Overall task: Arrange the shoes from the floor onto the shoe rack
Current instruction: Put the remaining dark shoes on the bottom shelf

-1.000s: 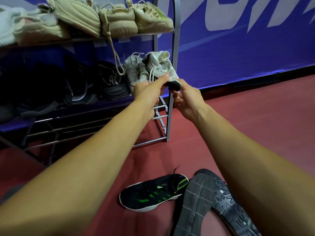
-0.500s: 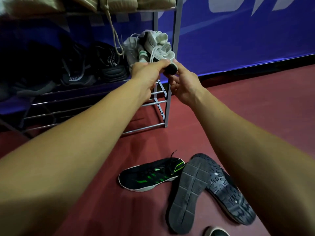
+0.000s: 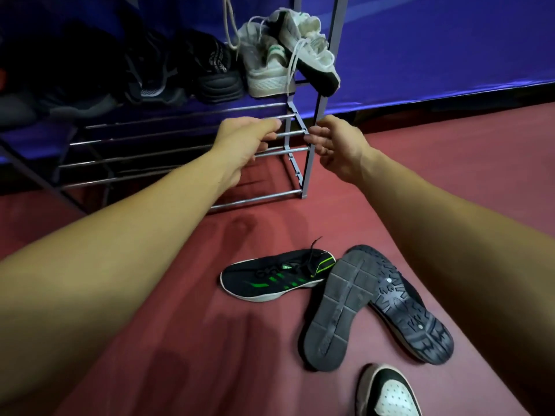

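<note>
Two white sneakers sit at the right end of the shoe rack's [image 3: 310, 151] shelf; the right white sneaker [image 3: 309, 52] leans on the left one [image 3: 261, 67] and overhangs the edge. My left hand [image 3: 243, 145] and my right hand [image 3: 336, 145] hover below that shelf, both empty with loosely curled fingers. On the red floor lie a black sneaker with green stripes [image 3: 279, 274], two black shoes sole-up [image 3: 339, 307] [image 3: 411, 313], and a black-and-white shoe [image 3: 387, 391] at the bottom edge.
Dark shoes [image 3: 210, 73] fill the shelf left of the white pair. Bare metal bars [image 3: 168, 157] form the rack's lower tier. A blue banner wall [image 3: 450, 49] runs behind, and red floor [image 3: 465, 175] stretches to the right.
Both hands have let go of the white sneaker, which stays on the shelf, and pulled back and down. The view has tilted toward the floor.
</note>
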Motion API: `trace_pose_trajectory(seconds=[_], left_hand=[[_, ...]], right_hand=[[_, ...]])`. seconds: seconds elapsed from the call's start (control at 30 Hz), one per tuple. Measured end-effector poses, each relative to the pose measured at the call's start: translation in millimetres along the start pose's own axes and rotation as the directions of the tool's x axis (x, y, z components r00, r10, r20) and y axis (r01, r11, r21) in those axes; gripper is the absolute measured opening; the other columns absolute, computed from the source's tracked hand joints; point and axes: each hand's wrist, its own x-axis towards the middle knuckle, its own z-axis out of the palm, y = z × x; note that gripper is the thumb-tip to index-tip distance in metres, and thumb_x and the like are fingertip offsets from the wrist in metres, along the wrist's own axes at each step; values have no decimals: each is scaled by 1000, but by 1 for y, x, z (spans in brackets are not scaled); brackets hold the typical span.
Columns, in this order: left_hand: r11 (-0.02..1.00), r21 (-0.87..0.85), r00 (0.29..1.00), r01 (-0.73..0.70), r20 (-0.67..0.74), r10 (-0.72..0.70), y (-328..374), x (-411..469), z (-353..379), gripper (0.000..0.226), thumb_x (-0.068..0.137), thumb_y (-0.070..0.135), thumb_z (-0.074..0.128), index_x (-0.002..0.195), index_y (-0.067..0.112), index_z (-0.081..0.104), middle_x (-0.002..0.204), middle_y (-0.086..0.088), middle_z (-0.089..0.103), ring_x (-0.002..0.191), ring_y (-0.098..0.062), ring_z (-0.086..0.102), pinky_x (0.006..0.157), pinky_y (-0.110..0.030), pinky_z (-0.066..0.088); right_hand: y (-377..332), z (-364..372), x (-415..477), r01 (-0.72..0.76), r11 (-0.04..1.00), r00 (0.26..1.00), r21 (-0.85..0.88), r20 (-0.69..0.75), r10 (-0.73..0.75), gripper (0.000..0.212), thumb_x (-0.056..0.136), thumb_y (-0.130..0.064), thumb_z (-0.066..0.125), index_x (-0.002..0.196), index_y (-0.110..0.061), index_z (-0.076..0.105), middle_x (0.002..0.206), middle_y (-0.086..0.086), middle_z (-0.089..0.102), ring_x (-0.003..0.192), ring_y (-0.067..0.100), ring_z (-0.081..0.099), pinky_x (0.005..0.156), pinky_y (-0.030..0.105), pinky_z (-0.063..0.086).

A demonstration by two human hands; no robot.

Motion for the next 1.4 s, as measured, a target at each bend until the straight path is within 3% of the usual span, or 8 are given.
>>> trace_pose_trajectory(seconds=[0.2,0.37,0.57,0.73,0.87,1.0,1.1,1.4], left_hand=[[988,154,1000,13,-6,-12,-44,-5,-27,17,85,33,76,89,17,73,90,-2,75,65,-3,54,44,-8,35],[964,259,996,61,45,-75,-87,-3,-35,23,80,33,80,89,12,78,87,-3,76,71,-8,59,71,-22,46],[919,384,979,88,139,-152,-130,-2,-32,21,83,31,79,94,13,77,82,0,71,68,-9,58,43,-8,35],[860,500,952,96,206,-226,-168,7,-28,24,79,34,81,88,13,77,78,1,70,69,-12,58,68,-24,44],[742,670,919,36,269,-287,-188,13,-25,22,81,38,79,90,18,74,79,4,69,70,-12,60,61,-22,42],[576,817,868,-24,303,-394,-211,18,-23,26,80,35,79,99,20,72,93,2,69,83,-16,61,68,-23,42],[499,864,824,-60,325,-463,-229,19,-24,31,79,31,80,105,19,69,98,0,68,88,-19,60,74,-24,45],[432,894,769,-120,359,-529,-236,18,-26,48,81,27,77,124,16,60,117,-6,68,106,-27,63,86,-29,50]], right_hand=[[37,18,-10,-69,972,994,-226,72,88,11,93,-23,58,95,-14,65,80,2,68,49,6,45,49,19,29],[65,30,-10,-131,946,983,-297,87,163,14,94,-25,59,99,-15,67,90,3,71,56,8,54,52,19,37],[102,30,0,-170,882,964,-440,110,241,16,91,-28,61,99,-15,67,83,0,71,61,10,52,55,25,30],[137,29,6,-205,784,941,-586,101,322,17,92,-29,61,103,-16,67,92,1,73,66,10,55,53,23,30],[156,29,13,-159,697,931,-699,130,342,30,93,-28,62,113,-8,70,96,4,72,74,15,59,55,24,35],[175,28,24,100,337,904,-936,227,361,30,82,-28,72,104,-9,76,106,9,74,98,26,67,83,33,56],[186,26,25,271,25,851,-962,252,460,36,80,-30,73,112,-14,74,109,7,71,97,23,64,72,24,48],[190,34,22,465,-182,823,-867,347,451,40,85,-36,71,124,-35,68,118,3,68,107,27,66,75,28,48]])
